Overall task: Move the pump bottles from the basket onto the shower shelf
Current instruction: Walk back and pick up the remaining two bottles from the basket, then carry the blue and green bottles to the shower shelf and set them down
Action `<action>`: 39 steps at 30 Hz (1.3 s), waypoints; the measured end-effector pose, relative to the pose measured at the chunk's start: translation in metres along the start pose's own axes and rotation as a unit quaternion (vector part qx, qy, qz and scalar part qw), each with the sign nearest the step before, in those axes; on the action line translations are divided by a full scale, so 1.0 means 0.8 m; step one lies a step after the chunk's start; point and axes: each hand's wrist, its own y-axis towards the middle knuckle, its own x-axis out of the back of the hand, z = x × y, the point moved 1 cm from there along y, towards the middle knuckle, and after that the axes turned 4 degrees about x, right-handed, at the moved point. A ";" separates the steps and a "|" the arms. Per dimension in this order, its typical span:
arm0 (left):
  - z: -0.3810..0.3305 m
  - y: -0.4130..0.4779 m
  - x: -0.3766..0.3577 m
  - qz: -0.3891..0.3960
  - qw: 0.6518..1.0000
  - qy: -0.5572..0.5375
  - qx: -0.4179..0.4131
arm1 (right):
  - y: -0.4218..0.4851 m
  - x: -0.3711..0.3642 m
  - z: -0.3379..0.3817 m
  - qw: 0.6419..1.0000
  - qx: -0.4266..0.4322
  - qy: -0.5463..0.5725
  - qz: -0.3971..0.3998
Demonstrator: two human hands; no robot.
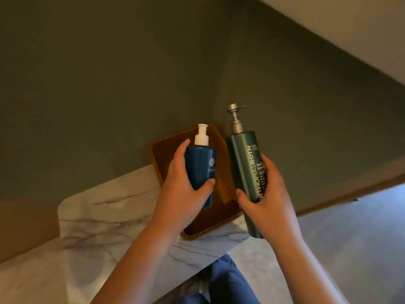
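The marble counter (pixel 105 218) runs along a dark green wall, and a brown woven basket (pixel 166 150) sits on it against that wall. No shower shelf can be identified in this view, so the destination is unconfirmed.

The tall green pump bottle (pixel 243 159) is the larger of the two items. It is held in the air at the right edge of the basket, tilted slightly, with its base over the counter's edge. The right hand (pixel 266 194) is wrapped around the lower half of its body, thumb on the near side and fingers curled across the label. Its size suggests it is the heavier bottle if full. The body appears rigid and smooth, likely slippery when wet. A hold around the barrel is judged sound; the silver pump head (pixel 235 113) is a poor lifting point, as it may depress or pull loose.

The smaller blue pump bottle (pixel 200 170) is held above the basket's interior. The left hand (pixel 182 183) is closed on its midsection, thumb across the front and fingers behind. It looks light, hard-sided and glossy. Its white pump (pixel 202 133) stands clear of the hand. The flat-sided body should resist twisting in the hand.

Both bottles are clear of the basket floor, as far as can be judged.
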 end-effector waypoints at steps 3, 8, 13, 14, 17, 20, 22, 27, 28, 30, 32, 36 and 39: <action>-0.022 -0.022 -0.015 0.051 0.998 -0.008 -0.030 | -0.046 0.029 -0.001 0.998 -0.012 -0.038 -0.054; -0.048 -0.059 -0.057 0.143 0.988 -0.012 -0.054 | -0.122 0.066 -0.010 0.993 -0.053 -0.042 -0.097; -0.074 -0.099 -0.104 0.232 0.970 -0.003 -0.068 | -0.193 0.104 -0.027 0.980 -0.106 -0.032 -0.165; -0.079 -0.109 -0.115 0.244 0.967 -0.001 -0.072 | -0.208 0.112 -0.032 0.976 -0.115 -0.031 -0.182; -0.092 -0.141 -0.150 0.289 0.953 -0.002 -0.088 | -0.259 0.138 -0.046 0.962 -0.139 -0.033 -0.233; -0.105 -0.190 -0.193 0.342 0.933 0.008 -0.117 | -0.326 0.164 -0.062 0.944 -0.170 -0.037 -0.280; -0.115 -0.230 -0.223 0.375 0.918 0.008 -0.126 | -0.377 0.181 -0.071 0.930 -0.194 -0.041 -0.310; -0.138 -0.375 -0.308 0.485 0.860 -0.002 -0.162 | -0.550 0.231 -0.091 0.884 -0.265 -0.057 -0.382; -0.142 -0.408 -0.323 0.501 0.849 0.000 -0.166 | -0.589 0.240 -0.094 0.871 -0.282 -0.060 -0.398; -0.147 -0.476 -0.349 0.530 0.827 0.013 -0.185 | -0.669 0.255 -0.102 0.842 -0.314 -0.067 -0.433; -0.152 -0.543 -0.374 0.556 0.804 0.024 -0.208 | -0.744 0.271 -0.105 0.812 -0.343 -0.083 -0.464; -0.170 -0.668 -0.412 0.613 0.746 0.025 -0.257 | -0.877 0.295 -0.099 0.740 -0.389 -0.104 -0.538; -0.186 -0.745 -0.437 0.654 0.697 0.024 -0.292 | -0.958 0.302 -0.092 0.680 -0.419 -0.106 -0.593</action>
